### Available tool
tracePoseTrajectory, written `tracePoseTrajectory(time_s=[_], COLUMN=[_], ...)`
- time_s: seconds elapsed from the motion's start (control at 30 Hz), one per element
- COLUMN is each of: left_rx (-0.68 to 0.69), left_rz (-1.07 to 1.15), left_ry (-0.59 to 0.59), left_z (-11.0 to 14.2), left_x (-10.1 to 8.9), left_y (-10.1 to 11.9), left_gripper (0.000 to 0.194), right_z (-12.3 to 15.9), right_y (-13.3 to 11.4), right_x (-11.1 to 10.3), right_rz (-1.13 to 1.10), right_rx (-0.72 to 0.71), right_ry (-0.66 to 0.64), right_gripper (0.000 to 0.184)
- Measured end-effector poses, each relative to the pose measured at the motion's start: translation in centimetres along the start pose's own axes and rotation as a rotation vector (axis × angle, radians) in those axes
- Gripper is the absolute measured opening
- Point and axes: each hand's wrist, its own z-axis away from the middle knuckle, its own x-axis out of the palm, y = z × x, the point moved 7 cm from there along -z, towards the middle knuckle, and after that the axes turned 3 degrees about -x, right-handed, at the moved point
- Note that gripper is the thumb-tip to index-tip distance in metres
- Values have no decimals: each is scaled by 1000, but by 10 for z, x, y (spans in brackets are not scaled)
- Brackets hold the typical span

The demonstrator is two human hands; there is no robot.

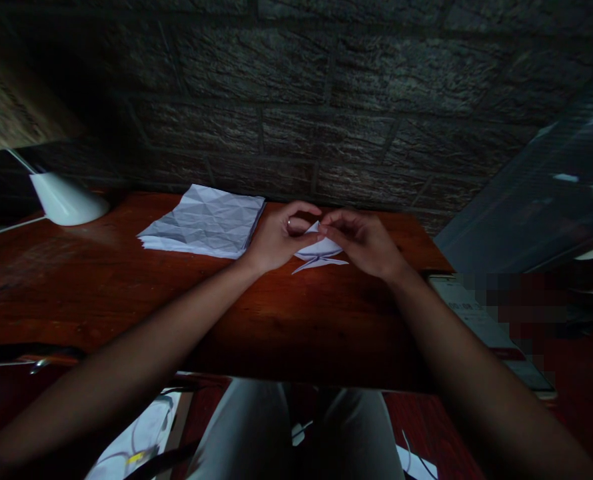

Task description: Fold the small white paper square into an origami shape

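A small folded white paper model [320, 254] with pointed flaps lies on the reddish wooden table [126, 293] near its far edge. My left hand [276, 240], a ring on one finger, pinches the model's upper tip with thumb and forefinger. My right hand [364, 243] meets it from the right, fingers curled and pinching the same paper tip. Both hands are closed on the paper, and the model's lower flaps rest on the table between my wrists.
A stack of creased white paper sheets [204, 221] lies left of my hands. A white lamp base [64, 199] with a cord stands at the far left. A dark stone wall [326, 100] rises behind. Printed paper [471, 313] lies at right. Cables trail by my knees.
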Motion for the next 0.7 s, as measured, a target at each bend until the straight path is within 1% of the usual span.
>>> tracePoseTrajectory(time_s=[0.17, 0.3, 0.4, 0.53, 0.7], left_rx=[32, 62, 65, 71, 88], left_rz=[-36, -94, -139, -158, -206], left_ry=[20, 70, 91, 83, 101], left_z=[1, 1, 1, 2, 3], left_x=[-1, -4, -5, -4, -4], left_y=[4, 4, 4, 8, 12], left_gripper=[27, 28, 24, 21, 22], right_z=[0, 0, 0, 0, -1], right_y=[4, 9, 9, 9, 1], right_x=[-2, -3, -3, -2, -3], right_rz=[-43, -95, -95, -80, -30], right_rx=[32, 87, 96, 75, -7], right_ry=[35, 51, 46, 42, 71], right_gripper=[36, 40, 41, 40, 36])
